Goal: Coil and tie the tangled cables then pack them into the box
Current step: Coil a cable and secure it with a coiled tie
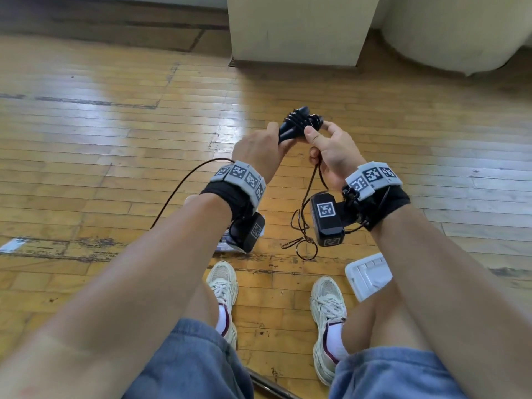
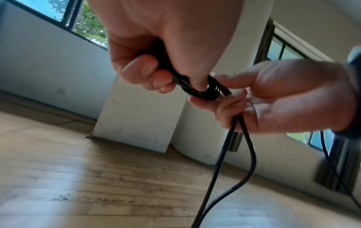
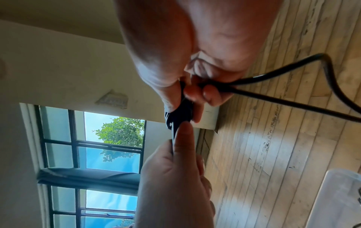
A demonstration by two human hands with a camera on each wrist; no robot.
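A black cable, wound into a small tight bundle [image 1: 299, 123], is held up in front of me above the wooden floor. My left hand [image 1: 266, 146] grips the bundle's near end, fingers curled round it [image 2: 148, 67]. My right hand [image 1: 325, 142] pinches the bundle's other end between thumb and fingers, and its lower fingers curl round the loose run of cable [image 2: 232, 138]. That loose cable [image 1: 302, 226] hangs down from the right palm and loops on the floor. In the right wrist view the bundle [image 3: 180, 115] sits between both thumbs.
A white plastic box [image 1: 368, 275] lies on the floor by my right shoe [image 1: 328, 312]. A light-coloured packet [image 1: 227, 243] lies under my left wrist. A cream pillar [image 1: 299, 30] and a curved wall base [image 1: 460, 33] stand ahead.
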